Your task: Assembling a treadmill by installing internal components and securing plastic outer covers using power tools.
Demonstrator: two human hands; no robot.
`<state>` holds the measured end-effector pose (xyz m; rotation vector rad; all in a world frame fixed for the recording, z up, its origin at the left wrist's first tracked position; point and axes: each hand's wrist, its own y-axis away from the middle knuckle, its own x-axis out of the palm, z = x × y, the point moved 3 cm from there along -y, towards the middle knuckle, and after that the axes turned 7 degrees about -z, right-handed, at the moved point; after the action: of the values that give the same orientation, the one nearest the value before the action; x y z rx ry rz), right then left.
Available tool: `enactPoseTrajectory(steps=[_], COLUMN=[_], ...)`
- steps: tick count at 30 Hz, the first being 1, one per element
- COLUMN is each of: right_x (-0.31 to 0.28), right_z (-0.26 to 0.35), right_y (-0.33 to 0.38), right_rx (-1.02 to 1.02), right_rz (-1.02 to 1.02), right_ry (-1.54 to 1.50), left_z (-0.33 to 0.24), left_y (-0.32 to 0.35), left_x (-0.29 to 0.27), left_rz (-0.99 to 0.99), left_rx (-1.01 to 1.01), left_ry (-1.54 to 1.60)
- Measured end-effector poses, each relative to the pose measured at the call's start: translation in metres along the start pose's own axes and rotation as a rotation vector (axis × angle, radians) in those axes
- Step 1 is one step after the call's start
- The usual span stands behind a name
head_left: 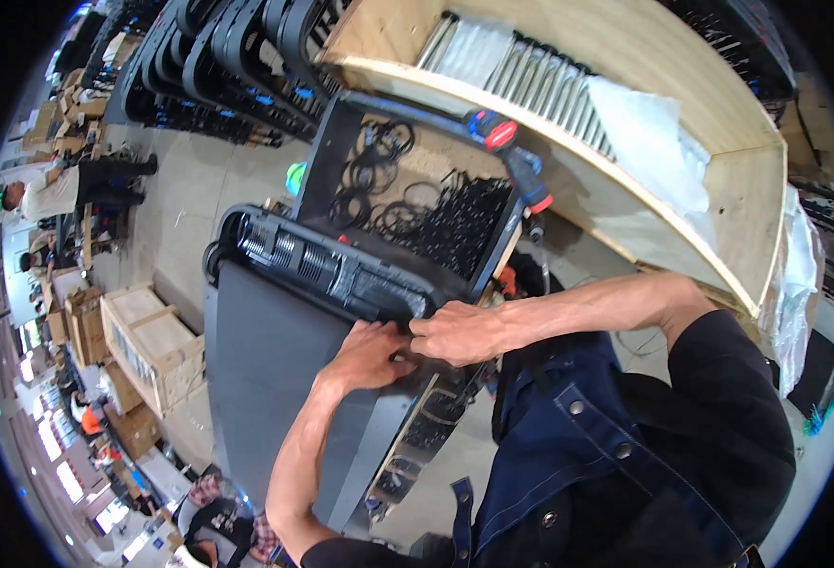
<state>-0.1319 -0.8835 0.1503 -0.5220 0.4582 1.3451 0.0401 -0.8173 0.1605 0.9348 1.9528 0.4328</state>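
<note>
We saw a flat grey panel (266, 379) lying tilted across the middle of the view, with a black ribbed end section (322, 270) running along its upper edge. Both hands met at the right end of that ribbed section. The left hand (372, 355) lay on the panel's edge with its fingers curled against the black part; whether its grip was clamped on anything, we could not tell. The right hand (455, 333) reached in from the right, its fingers pinched together on the black section just beside the left hand, the two hands touching.

Directly behind the panel stood a black tray (327, 142) holding coiled black cables (384, 185) and a heap of small black parts (460, 227). A red and blue power drill (510, 156) rested on the tray's far rim. Beyond it ran a long wooden bench (644, 57) carrying a row of metal rods (540, 80) and white plastic sheeting (649, 142). A wooden crate (152, 346) stood on the floor to the left, well apart.
</note>
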Motion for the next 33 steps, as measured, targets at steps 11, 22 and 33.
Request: enactPoseTrajectory(steps=[11, 22, 33], right_x=[-0.104, -0.106, -0.072], right_z=[-0.222, -0.069, -0.089], right_y=[0.103, 0.160, 0.160], right_rx=[1.046, 0.777, 0.923], right_rz=[-0.861, -0.588, -0.110], right_ry=[0.064, -1.027, -1.078], left_z=[-0.001, 0.000, -0.002], left_y=[-0.003, 0.009, 0.004], left_x=[-0.004, 0.000, -0.005], left_rz=[0.002, 0.011, 0.014], left_rx=[-0.039, -0.064, -0.052], left_ry=[-0.024, -0.005, -0.015])
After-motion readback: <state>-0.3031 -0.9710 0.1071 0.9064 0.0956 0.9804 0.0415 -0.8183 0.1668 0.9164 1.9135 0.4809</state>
